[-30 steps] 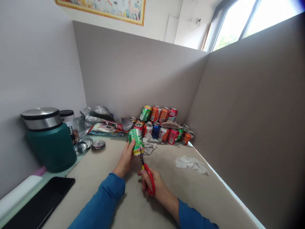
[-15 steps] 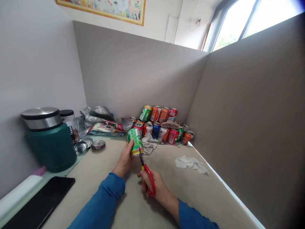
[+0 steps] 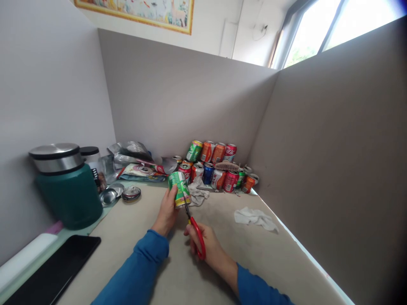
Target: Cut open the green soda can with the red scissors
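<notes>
With the held can as the clock's centre and twelve straight ahead, the right hand (image 3: 208, 243) lies at five, its fingers closed around the red handles of the scissors (image 3: 197, 231). The left hand (image 3: 165, 212) is clamped on the green can (image 3: 178, 186) from seven o'clock, the thumb along its side; the can is tilted, and the blades meet its near end (how far they are parted is too small to tell). A black device (image 3: 60, 269) lies flat at eight. A white cloth (image 3: 254, 218) sits just past three. At nine are some metal lids (image 3: 131, 193), with a teal flask (image 3: 68, 195) well beyond them. Crumpled bags (image 3: 141, 171) lie at ten, and stacked cans (image 3: 219, 180) at two, against the grey partition (image 3: 187, 97). A framed picture (image 3: 143, 12) hangs beyond, between eleven and twelve.
</notes>
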Motion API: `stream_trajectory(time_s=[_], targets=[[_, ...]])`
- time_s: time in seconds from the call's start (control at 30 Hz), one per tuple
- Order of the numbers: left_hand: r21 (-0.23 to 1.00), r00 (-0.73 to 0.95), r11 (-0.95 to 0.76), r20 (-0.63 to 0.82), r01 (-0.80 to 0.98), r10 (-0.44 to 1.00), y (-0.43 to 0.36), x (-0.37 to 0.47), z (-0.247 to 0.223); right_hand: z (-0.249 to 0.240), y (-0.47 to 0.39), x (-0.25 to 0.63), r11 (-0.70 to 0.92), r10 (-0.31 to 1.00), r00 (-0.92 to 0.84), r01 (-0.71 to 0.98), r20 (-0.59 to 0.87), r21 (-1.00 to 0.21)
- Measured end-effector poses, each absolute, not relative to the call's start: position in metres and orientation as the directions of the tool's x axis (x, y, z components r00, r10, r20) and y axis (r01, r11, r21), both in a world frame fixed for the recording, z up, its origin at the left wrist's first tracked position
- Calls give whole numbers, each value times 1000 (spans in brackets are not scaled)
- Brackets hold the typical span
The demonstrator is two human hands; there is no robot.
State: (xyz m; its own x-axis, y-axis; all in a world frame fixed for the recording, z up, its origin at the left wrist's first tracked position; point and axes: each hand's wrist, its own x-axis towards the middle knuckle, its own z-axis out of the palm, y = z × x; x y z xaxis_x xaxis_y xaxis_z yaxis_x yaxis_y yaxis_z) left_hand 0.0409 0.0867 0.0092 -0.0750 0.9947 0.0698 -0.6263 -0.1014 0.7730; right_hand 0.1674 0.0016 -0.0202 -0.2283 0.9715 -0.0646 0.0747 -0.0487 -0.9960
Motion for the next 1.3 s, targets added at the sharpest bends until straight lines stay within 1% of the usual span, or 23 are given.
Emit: stream_trajectory(time_s=[0.2,0.37,0.47,0.6,0.73,0.87,0.97,1.07,1.13,1.2,1.3], targets=[[775,-109,-145,99,-615,989,84,41,14,-16,2,168,-94,960,-258,55,-105,-994],[773,-62,-108,88,-625,994,84,40,16,-19,3,169,-89,964,-247,58,-100,-994],[769,-110,-152,106,-621,988,85,40,15,-15,2,169,-80,963,-257,29,-85,-996],[777,-28,-66,62,-625,998,84,41,14,-11,-1,170,-122,945,-307,-11,-113,-992],[774,-123,-149,93,-616,988,86,43,14,-9,-2,171,-103,963,-252,-19,-95,-995],[702,-203,-137,-10,-699,979,95,33,14,-12,-7,168,-55,961,-271,27,-61,-998],[719,-245,-159,-17,-677,969,99,21,16,-16,-8,164,-42,955,-291,55,-56,-998],[673,-187,-61,-116,-737,976,98,16,19,-17,-6,166,-109,939,-329,-6,-101,-994],[625,-107,19,-163,-780,981,95,16,20,-15,-5,169,-122,944,-316,-82,-91,-989],[591,-32,78,-173,-803,984,93,17,20,-13,-4,171,-110,955,-289,-153,-62,-982],[560,48,141,-177,-816,983,92,18,19,-13,-4,170,-92,957,-290,-200,-31,-976]])
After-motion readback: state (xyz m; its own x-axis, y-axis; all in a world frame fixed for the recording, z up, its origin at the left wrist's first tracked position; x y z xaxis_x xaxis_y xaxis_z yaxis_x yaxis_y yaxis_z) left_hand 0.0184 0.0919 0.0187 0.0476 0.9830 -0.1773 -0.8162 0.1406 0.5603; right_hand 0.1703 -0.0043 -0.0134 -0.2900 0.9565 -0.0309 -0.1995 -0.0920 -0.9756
